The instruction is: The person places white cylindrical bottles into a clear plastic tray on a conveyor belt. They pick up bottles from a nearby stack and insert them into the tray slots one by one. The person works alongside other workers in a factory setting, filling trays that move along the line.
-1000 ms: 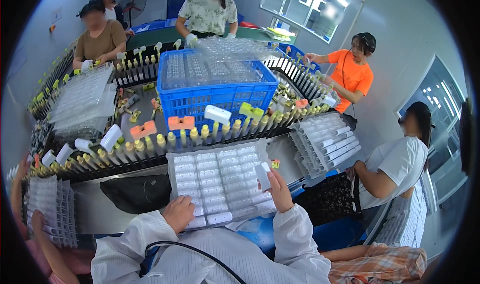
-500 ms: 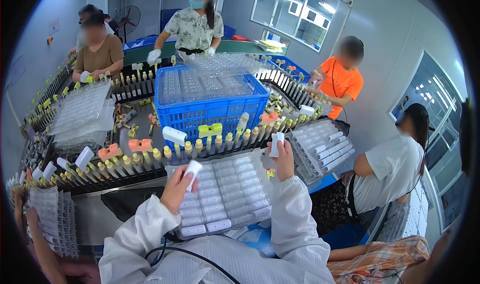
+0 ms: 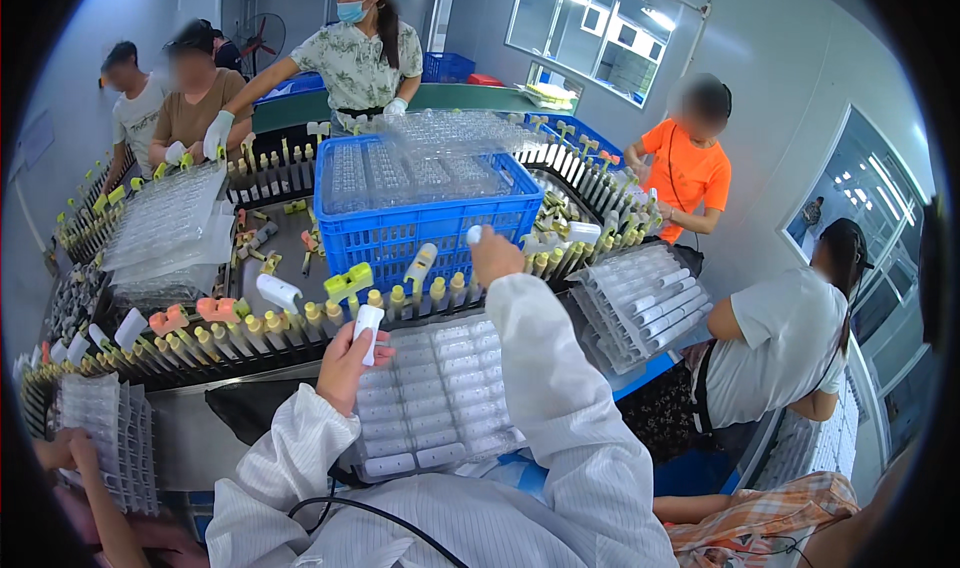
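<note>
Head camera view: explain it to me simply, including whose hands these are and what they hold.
There is no robot here. All the pictures come from a wide fisheye camera on a person's head, looking down, so straight edges bend near the rim. The white striped sleeves are the wearer's. The left hand holds a white piece. The right hand reaches forward with another white item, mostly hidden. In front lies a clear tray with rows of white pieces. Beyond it stand pegs with yellowish tips; behind those are loose small parts and a blue crate of clear plastic trays. Other people stand around, one in an orange top.
</note>
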Demonstrator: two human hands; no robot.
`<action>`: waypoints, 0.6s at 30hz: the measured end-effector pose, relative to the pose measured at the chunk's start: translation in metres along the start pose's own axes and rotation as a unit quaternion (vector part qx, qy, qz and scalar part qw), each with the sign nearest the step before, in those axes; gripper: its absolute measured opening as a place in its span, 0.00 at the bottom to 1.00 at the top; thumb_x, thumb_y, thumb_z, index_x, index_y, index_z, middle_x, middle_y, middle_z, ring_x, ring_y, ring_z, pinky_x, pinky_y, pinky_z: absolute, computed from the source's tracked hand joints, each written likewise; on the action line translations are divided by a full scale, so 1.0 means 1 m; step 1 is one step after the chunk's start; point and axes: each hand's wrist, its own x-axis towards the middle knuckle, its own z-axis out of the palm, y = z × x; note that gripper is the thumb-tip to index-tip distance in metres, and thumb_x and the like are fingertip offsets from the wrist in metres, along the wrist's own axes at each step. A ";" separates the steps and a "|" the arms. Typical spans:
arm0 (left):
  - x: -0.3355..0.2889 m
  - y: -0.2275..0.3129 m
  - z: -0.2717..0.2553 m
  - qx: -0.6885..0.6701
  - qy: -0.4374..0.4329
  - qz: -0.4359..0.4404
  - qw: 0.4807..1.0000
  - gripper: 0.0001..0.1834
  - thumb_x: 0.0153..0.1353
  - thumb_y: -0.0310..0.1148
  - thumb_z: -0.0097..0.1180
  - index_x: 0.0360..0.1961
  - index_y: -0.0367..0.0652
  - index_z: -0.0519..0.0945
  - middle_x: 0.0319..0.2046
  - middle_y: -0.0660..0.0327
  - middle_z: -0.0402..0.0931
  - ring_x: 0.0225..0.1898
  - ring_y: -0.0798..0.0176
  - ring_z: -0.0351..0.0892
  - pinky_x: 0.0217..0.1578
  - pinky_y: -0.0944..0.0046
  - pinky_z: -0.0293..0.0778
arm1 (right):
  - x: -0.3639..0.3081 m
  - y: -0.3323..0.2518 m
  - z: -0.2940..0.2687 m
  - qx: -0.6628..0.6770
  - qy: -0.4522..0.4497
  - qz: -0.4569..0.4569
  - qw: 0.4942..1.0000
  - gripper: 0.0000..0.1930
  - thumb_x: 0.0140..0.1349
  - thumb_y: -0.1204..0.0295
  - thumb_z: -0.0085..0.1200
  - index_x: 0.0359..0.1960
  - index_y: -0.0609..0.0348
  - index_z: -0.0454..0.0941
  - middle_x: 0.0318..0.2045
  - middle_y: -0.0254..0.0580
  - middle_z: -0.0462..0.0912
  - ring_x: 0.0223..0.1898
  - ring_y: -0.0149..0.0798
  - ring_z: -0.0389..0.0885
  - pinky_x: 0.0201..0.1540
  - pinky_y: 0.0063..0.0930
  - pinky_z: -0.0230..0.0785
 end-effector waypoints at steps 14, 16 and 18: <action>0.015 0.019 0.025 0.065 -0.070 0.060 0.994 0.19 0.73 0.36 0.43 0.58 0.36 0.68 0.44 0.54 0.78 0.40 0.61 0.82 0.41 0.63 0.78 | -0.128 -0.011 -0.007 0.206 0.140 -0.233 0.940 0.32 0.59 0.66 0.60 0.64 0.61 0.62 0.53 0.50 0.76 0.54 0.50 0.75 0.51 0.44 0.70; 0.017 0.012 0.030 0.063 -0.099 0.049 0.992 0.19 0.73 0.36 0.43 0.58 0.36 0.68 0.44 0.54 0.78 0.40 0.61 0.82 0.42 0.64 0.78 | -0.160 0.035 -0.015 0.284 0.029 -0.218 0.933 0.26 0.59 0.66 0.60 0.58 0.59 0.69 0.49 0.48 0.79 0.49 0.50 0.77 0.52 0.44 0.68; 0.018 0.009 0.037 0.070 -0.124 0.032 0.989 0.19 0.72 0.36 0.44 0.58 0.36 0.69 0.44 0.55 0.78 0.40 0.62 0.82 0.42 0.64 0.78 | -0.193 0.082 -0.027 0.266 -0.049 -0.215 0.938 0.18 0.60 0.66 0.59 0.50 0.56 0.76 0.43 0.44 0.81 0.44 0.50 0.79 0.51 0.45 0.67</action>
